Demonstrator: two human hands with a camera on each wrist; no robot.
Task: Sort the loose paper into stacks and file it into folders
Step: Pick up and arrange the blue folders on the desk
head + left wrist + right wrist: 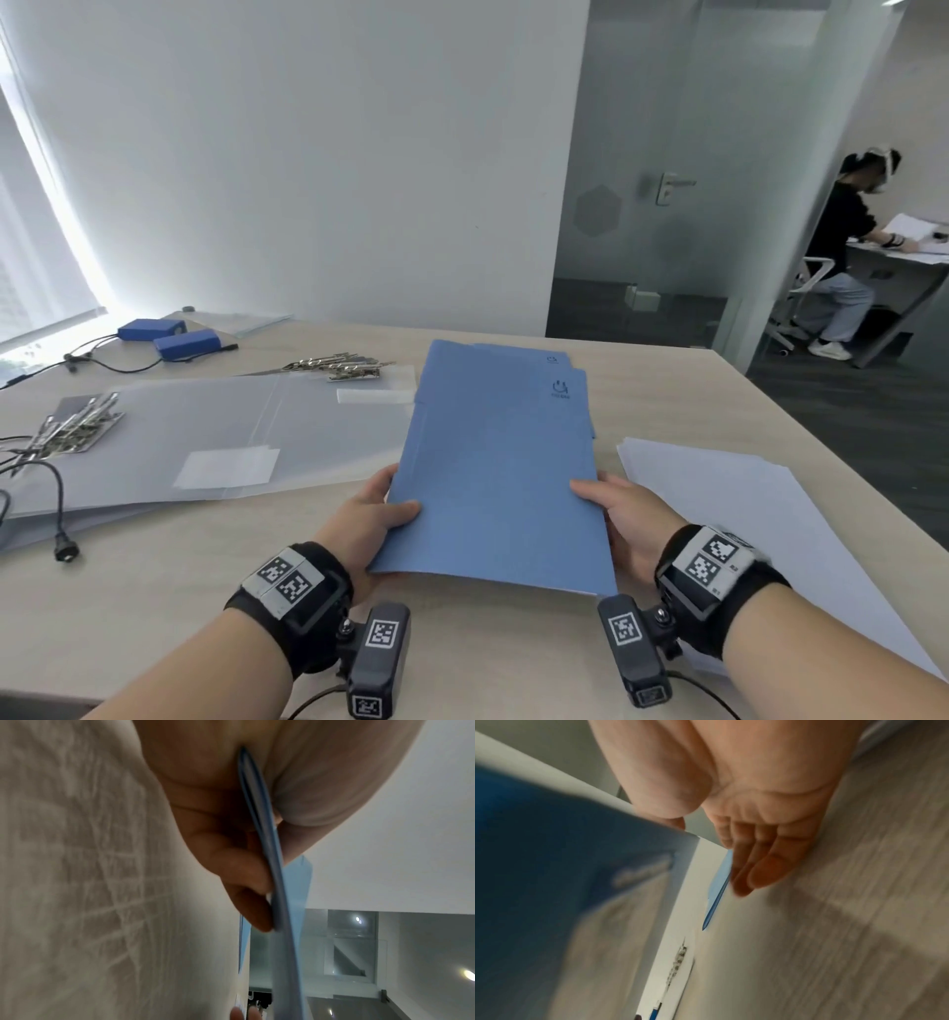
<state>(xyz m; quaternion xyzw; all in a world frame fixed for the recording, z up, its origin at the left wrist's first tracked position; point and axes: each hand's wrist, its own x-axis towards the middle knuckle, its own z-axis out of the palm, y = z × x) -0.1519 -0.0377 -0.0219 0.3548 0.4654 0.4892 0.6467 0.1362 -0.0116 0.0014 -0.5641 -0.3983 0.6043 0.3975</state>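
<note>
Both hands hold one blue folder (495,478) above the pale worktop (169,580), near its front edge. The left hand (367,524) pinches the left edge, thumb on top and fingers (246,882) beneath. The right hand (624,519) has the right edge in a similar grip (its fingers below look almost straight). More blue folders (544,360) lie behind, and loose white paper (719,493) lies to the right.

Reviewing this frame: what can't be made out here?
- Contents of the blue paper folders: covers closed in the head view.
- Right hand fingers under the folders: hidden in the head view, motion-blurred in the right wrist view.
- White paper stack: blank or printed, unclear; cut off by the right edge.
- Folder logo: too small.
</note>
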